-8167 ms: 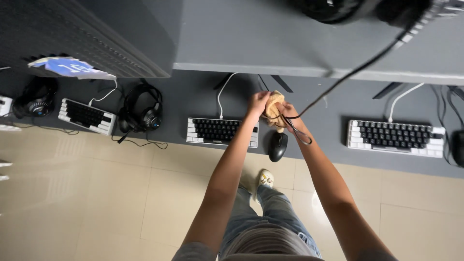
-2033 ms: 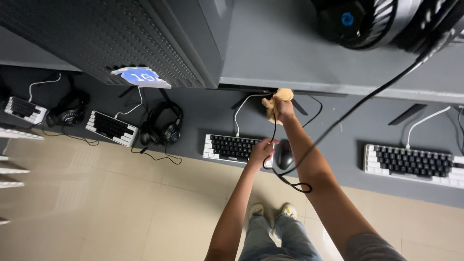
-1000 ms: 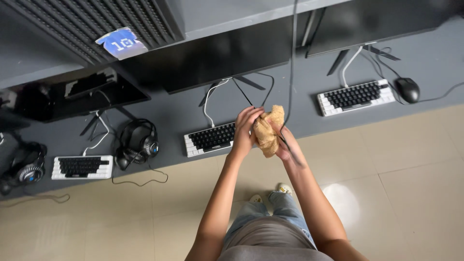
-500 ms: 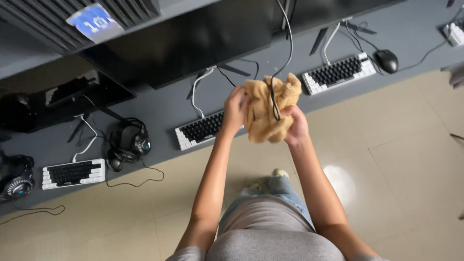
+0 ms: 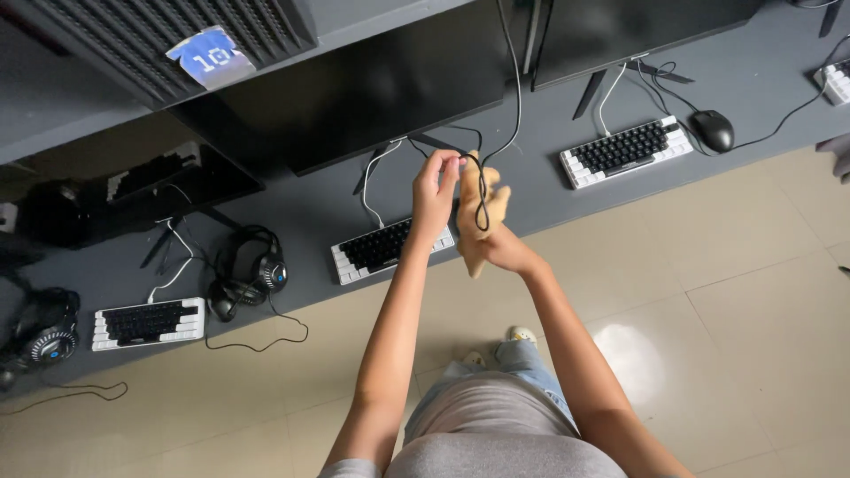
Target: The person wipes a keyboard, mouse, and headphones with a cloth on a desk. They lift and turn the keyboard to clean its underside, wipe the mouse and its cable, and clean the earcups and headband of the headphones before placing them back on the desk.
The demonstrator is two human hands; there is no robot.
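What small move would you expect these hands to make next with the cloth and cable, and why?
Probably sliding the tan cloth a little along the black cable. The left hand pinches the cable at a loop, and the right hand holds the cloth bunched against it above the keyboard, so a wiping stroke seems likely.

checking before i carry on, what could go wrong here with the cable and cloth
The black cable loops over the tan cloth in the right hand, pinched by the left hand; a tug could strain wherever it plugs in above. The loop hangs just over the keyboard and might snag it.
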